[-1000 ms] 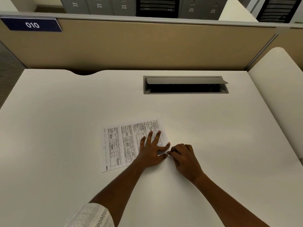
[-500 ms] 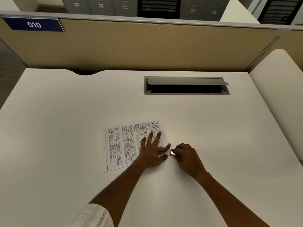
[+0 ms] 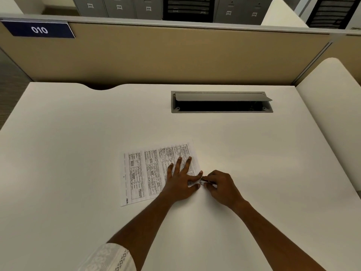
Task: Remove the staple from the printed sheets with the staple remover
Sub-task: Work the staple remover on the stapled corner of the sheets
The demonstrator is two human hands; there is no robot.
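Note:
The printed sheets [image 3: 148,171] lie flat on the white desk [image 3: 78,143], turned sideways with the text columns running across. My left hand [image 3: 181,180] presses down on their near right corner, fingers spread. Just to its right, my right hand [image 3: 220,187] is closed around a small metal staple remover [image 3: 204,181], whose shiny tip touches the sheets' right edge between my left thumb and forefinger. The staple itself is too small to make out under the fingers.
An open grey cable hatch [image 3: 221,102] is set into the desk at the back. A beige partition [image 3: 175,55] with a blue "010" label [image 3: 39,29] closes the far side. A second white desk [image 3: 336,114] adjoins on the right.
My right hand has shifted slightly right and the metal tip of the staple remover now shows between the two hands. The left hand and the sheets have stayed put.

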